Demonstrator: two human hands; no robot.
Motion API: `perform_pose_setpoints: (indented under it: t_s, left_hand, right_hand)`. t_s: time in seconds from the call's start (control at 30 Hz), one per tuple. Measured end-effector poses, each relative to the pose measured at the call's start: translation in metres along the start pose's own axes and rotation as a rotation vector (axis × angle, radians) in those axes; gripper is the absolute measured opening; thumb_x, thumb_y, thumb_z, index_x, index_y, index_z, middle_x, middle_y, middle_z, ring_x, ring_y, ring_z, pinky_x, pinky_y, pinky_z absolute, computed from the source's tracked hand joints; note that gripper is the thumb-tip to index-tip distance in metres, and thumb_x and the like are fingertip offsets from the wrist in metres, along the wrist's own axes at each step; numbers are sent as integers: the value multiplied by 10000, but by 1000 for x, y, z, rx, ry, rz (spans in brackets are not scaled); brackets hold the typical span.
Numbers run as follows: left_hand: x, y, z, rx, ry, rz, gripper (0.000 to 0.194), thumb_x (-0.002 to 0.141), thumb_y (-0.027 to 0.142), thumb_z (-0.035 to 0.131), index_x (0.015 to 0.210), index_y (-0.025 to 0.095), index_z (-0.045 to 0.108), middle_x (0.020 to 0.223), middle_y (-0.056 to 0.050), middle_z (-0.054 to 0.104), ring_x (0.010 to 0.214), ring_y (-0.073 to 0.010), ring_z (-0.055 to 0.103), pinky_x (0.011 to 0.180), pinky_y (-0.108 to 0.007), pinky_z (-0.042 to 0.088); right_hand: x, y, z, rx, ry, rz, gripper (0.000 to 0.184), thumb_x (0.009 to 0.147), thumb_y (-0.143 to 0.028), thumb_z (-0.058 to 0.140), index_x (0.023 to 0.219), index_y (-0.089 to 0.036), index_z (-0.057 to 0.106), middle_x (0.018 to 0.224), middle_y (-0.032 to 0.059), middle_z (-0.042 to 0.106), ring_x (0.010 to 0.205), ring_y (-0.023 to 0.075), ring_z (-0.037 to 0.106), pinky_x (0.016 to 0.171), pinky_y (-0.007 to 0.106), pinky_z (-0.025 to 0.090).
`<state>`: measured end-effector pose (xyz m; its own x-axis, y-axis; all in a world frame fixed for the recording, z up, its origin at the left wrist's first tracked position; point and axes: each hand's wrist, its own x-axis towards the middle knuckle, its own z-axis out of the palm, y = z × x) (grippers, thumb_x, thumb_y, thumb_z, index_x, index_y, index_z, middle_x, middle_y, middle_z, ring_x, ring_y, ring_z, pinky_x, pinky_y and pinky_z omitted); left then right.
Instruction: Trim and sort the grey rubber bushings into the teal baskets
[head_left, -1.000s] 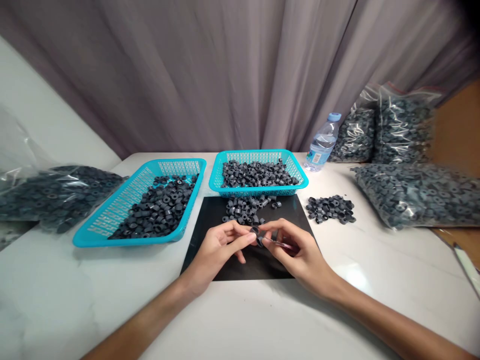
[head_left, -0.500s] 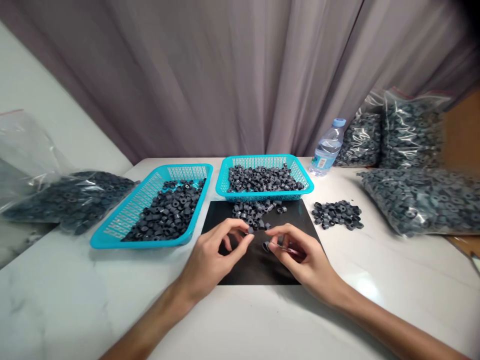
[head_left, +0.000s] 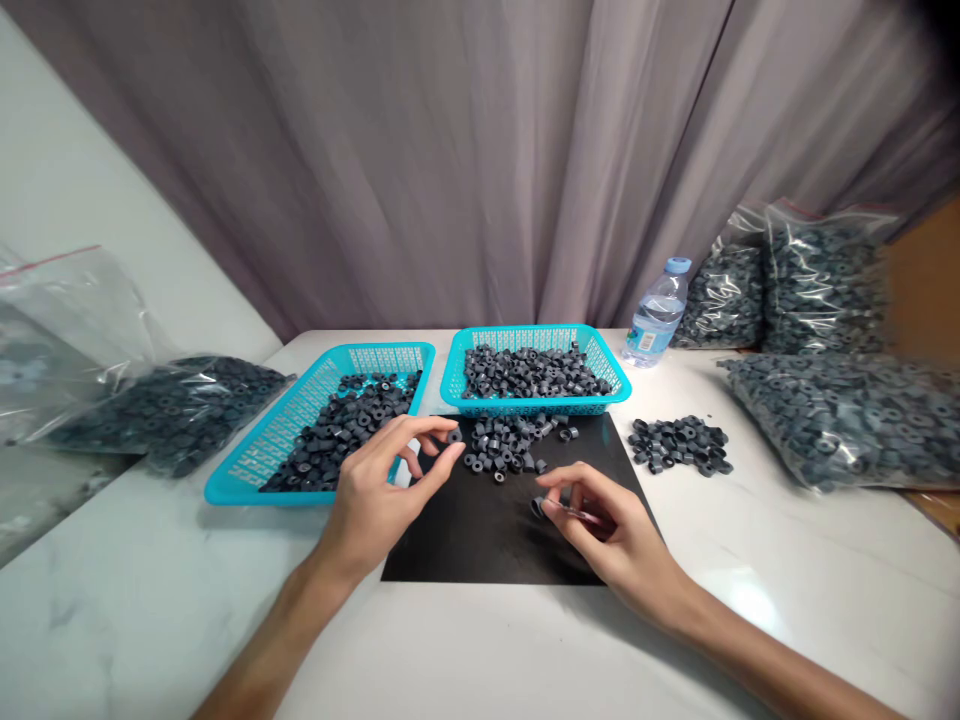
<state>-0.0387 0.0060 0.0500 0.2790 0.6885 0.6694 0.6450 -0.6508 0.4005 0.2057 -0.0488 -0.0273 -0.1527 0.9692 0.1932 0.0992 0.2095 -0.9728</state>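
Pinched between the thumb and fingertips of my left hand (head_left: 394, 480) is a small dark grey ring (head_left: 454, 435). This hand is raised beside the right edge of the left turquoise basket (head_left: 251, 455). My right hand (head_left: 600, 515) is closed on a thin pinkish tool (head_left: 581, 515) above the black mat (head_left: 472, 545); its exact kind is unclear. By the tool's tip is another dark ring (head_left: 538, 506); whether the tool touches it I cannot tell. A loose heap of rings (head_left: 499, 445) lies on the mat's far part.
A second turquoise basket (head_left: 536, 405) of rings stands behind the mat. To the right are a small pile of rings (head_left: 679, 445), a water bottle (head_left: 655, 315) and filled clear bags (head_left: 847, 410). Another filled bag (head_left: 187, 405) lies at the left.
My left hand has moved left and slightly up, from over the mat towards the left basket, with a ring in its fingers. My right hand stays nearly in place. The view has shifted slightly.
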Motion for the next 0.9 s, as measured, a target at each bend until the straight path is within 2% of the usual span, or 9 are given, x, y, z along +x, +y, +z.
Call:
perform_pose_setpoints:
  t_s: [0.17,0.4,0.8,0.9]
  left_hand:
    - [0,5,3,-39,-34,86,166,881,139,729,1030,205,701,870,17,658,684,-87,592,649,-211,503]
    - [-1,3,3,-88,-56,138,185,873,126,742,1041,195,706,899,3,679,725,-93,602,623,-209,509]
    - [-5,5,9,-143,-131,149,168,874,166,756,1032,207,716,916,-18,684,762,-111,624,604,-208,525]
    - [-5,7,10,-170,-157,140,148,883,183,746,1026,217,726,916,-25,686,754,-119,624,593,-214,529]
  right_hand:
    - [0,1,-1,-6,-3,11,222,983,-403,604,1136,-247,646,837,-10,520,697,123,446,610,234,408]
    - [1,-2,-2,-40,13,5,228,979,-418,612,1120,-243,653,809,-22,498,668,114,422,587,234,383]
    - [-1,-4,-3,-97,15,1,256,978,-441,600,1090,-217,653,740,-33,430,641,123,412,562,237,366]
    - [1,-6,-4,-148,18,-30,241,989,-429,581,1052,-211,658,743,-20,474,627,127,428,554,247,370]
